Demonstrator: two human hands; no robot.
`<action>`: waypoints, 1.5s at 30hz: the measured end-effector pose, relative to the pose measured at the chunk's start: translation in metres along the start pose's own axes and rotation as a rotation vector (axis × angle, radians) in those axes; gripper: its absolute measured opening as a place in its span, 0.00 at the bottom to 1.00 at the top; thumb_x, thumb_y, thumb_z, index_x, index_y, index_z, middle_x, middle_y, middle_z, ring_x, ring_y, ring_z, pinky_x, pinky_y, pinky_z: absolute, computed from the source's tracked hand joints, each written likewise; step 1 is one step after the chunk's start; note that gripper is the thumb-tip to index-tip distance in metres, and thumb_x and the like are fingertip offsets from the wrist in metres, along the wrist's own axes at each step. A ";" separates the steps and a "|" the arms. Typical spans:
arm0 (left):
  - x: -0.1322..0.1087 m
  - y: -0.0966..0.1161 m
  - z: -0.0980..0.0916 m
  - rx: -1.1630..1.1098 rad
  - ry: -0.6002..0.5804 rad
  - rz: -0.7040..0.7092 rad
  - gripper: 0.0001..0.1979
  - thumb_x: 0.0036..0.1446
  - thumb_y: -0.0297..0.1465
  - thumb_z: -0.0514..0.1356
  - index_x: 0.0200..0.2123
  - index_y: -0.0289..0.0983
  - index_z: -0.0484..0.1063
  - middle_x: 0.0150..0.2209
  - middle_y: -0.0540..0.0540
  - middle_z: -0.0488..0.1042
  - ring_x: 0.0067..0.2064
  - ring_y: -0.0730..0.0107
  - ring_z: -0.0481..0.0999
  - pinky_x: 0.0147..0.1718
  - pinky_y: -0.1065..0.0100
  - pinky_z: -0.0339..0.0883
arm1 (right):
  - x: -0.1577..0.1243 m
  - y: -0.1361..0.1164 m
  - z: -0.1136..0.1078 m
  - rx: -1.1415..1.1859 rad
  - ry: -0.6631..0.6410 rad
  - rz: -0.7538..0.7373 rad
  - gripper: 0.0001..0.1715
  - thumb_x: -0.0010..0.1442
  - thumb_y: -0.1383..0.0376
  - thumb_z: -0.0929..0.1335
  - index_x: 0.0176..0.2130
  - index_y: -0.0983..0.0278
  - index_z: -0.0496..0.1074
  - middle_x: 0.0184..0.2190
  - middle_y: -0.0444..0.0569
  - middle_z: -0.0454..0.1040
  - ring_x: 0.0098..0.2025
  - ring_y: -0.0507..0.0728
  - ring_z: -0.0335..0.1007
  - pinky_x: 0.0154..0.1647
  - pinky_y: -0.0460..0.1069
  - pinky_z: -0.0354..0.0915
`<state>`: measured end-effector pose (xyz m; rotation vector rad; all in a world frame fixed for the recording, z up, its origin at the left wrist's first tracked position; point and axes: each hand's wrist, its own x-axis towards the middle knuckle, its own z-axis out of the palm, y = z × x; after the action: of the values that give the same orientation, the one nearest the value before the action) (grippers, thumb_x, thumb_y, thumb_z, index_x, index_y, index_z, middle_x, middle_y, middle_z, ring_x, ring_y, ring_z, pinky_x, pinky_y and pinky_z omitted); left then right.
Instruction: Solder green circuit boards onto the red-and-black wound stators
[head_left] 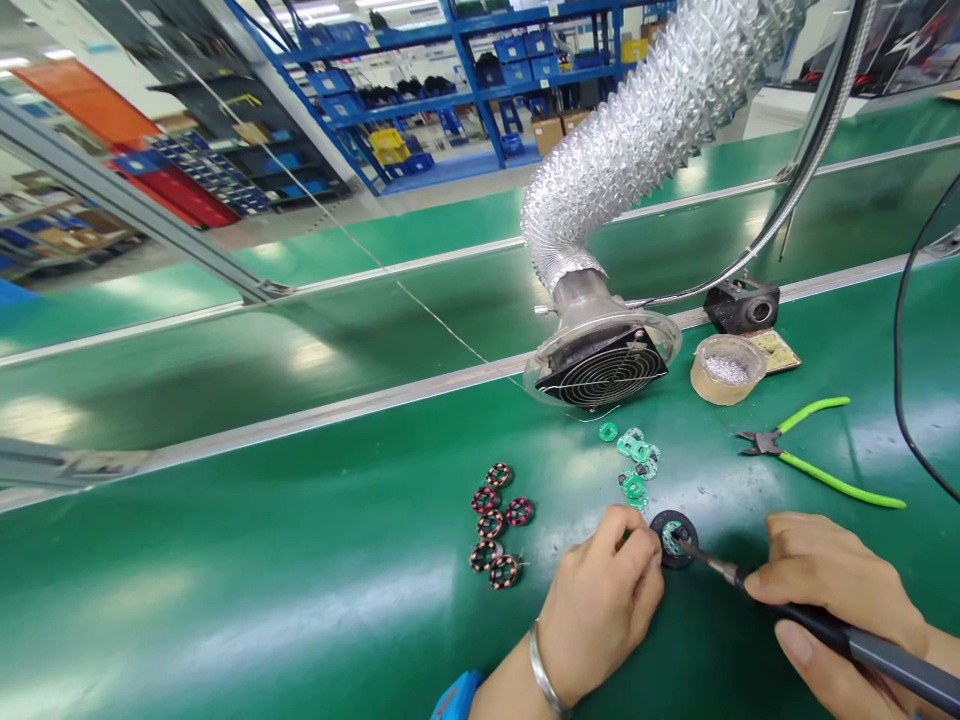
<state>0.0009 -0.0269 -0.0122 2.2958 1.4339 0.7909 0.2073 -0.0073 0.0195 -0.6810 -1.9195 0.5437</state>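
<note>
Black ring [676, 562] touches left hand [606, 580]; right hand [847, 578] sits apart, opposite.

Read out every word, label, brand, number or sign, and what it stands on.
No text can be read.
Pale labels on the blue shelves: too small.
Red and white markings on the dark panel, upper right: too blurred.
Pliers and soldering iron: no lettering visible.
</note>
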 end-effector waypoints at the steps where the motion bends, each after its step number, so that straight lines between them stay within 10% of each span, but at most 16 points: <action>1: 0.000 0.001 0.000 -0.028 0.011 -0.002 0.07 0.62 0.24 0.52 0.36 0.38 0.68 0.37 0.46 0.71 0.30 0.72 0.73 0.28 0.73 0.69 | -0.001 -0.001 0.002 0.003 0.033 0.003 0.09 0.58 0.70 0.60 0.36 0.64 0.68 0.18 0.42 0.62 0.17 0.52 0.57 0.21 0.50 0.55; 9: 0.002 -0.001 -0.002 -0.320 0.016 -0.087 0.06 0.59 0.22 0.54 0.35 0.38 0.69 0.37 0.46 0.71 0.26 0.77 0.69 0.23 0.75 0.65 | -0.001 -0.003 0.001 -0.029 0.061 0.032 0.10 0.57 0.70 0.60 0.36 0.63 0.69 0.17 0.42 0.59 0.18 0.53 0.56 0.21 0.49 0.55; 15: 0.003 -0.004 -0.001 -0.273 -0.019 -0.064 0.07 0.59 0.22 0.52 0.35 0.38 0.66 0.37 0.45 0.70 0.28 0.74 0.71 0.26 0.73 0.67 | 0.004 0.001 -0.010 -0.011 -0.168 -0.055 0.13 0.53 0.73 0.61 0.40 0.64 0.68 0.20 0.44 0.68 0.18 0.53 0.63 0.22 0.50 0.60; 38: 0.002 -0.006 0.001 -0.228 -0.026 -0.036 0.06 0.61 0.24 0.52 0.36 0.39 0.66 0.36 0.47 0.70 0.30 0.73 0.71 0.28 0.72 0.67 | 0.009 -0.004 -0.017 -0.059 -0.213 -0.037 0.08 0.63 0.69 0.61 0.41 0.63 0.68 0.19 0.45 0.70 0.20 0.55 0.68 0.23 0.51 0.65; 45: 0.001 -0.007 0.001 -0.224 -0.039 -0.042 0.06 0.61 0.24 0.52 0.36 0.39 0.66 0.37 0.47 0.70 0.29 0.73 0.71 0.28 0.72 0.67 | 0.014 -0.001 -0.013 -0.116 -0.050 -0.085 0.12 0.63 0.69 0.60 0.46 0.63 0.68 0.21 0.46 0.71 0.22 0.57 0.72 0.21 0.51 0.66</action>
<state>-0.0029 -0.0227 -0.0160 2.0955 1.3009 0.8429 0.2137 0.0022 0.0346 -0.6612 -2.0288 0.4022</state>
